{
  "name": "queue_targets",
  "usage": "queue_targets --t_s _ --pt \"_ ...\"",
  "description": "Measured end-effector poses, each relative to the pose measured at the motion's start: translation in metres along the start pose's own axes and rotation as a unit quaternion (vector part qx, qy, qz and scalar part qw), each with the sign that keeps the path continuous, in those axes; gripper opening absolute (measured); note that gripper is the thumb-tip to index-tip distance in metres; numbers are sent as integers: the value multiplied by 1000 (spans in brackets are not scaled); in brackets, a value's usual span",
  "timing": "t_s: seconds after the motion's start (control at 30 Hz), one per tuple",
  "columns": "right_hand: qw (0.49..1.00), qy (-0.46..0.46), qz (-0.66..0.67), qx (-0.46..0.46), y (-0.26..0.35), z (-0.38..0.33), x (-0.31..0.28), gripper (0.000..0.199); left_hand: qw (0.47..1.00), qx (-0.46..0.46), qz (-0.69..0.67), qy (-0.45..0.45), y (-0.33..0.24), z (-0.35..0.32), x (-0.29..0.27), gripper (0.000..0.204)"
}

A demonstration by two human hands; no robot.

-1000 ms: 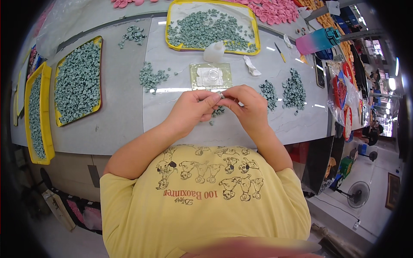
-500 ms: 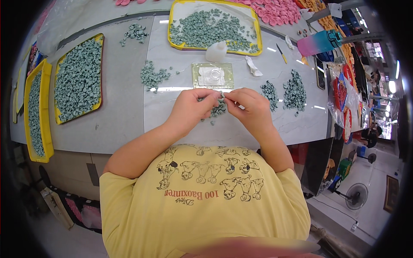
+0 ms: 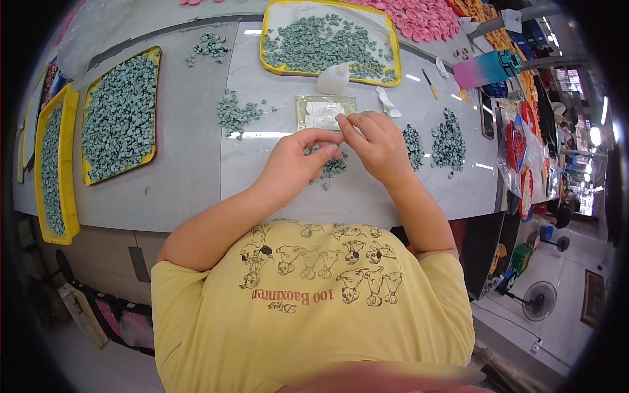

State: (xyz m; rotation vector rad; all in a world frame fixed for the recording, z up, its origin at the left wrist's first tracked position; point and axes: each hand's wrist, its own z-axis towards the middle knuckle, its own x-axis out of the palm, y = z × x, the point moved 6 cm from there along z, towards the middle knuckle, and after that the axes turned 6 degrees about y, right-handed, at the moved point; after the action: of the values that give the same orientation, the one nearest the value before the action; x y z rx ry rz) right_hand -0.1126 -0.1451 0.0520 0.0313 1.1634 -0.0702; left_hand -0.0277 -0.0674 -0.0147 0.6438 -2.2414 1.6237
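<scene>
"While the fingertips met over the near pile half a second ago, they've parted now: the right hand (image 3: pixel 379 143) has moved up and forward, the left hand (image 3: pixel 291 160) stays low!"

"And the pose?"

"Both bare forearms angle inward from the yellow shirt (image 3: pixel 321 327), elbows wide. On the left, thumb and index finger stand apart in a loose curve. The right arches over, back of the hand up, fingertips bunched together."

"Anything in that right-hand bunch?"

"Can't tell, the tips are too small to read! But the near pile of green pieces (image 3: pixel 335 167) sits on the worktop (image 3: pixel 275 211), between the hands and partly behind the left fingers."

"And those right fingertips?"

"Just past the pile, overlapping the near right part of the pale green packet (image 3: pixel 302 119) in this view; whether they touch it, I can't say."

"Farther out?"

"White squeeze bottle (image 3: pixel 333 80) behind the packet, crumpled tissue (image 3: pixel 388 103) to its right, then a yellow-rimmed tray (image 3: pixel 392 80) of more green pieces, and pink pieces (image 3: pixel 422 21) beyond!"
</scene>
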Motion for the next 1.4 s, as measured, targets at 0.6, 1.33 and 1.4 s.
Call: queue_targets --t_s 0.6,1.33,1.4 --pt "790 -109 495 344 -24 -26 17 7 992 -1 -128 -15 4 9 -3 19" --pt "968 -154 192 57 30 -5 -25 27 977 -47 -203 52 -4 -8 9 29" --pt "972 -152 174 46 32 -7 -25 29 975 -62 -210 47 -2 -8 9 30"
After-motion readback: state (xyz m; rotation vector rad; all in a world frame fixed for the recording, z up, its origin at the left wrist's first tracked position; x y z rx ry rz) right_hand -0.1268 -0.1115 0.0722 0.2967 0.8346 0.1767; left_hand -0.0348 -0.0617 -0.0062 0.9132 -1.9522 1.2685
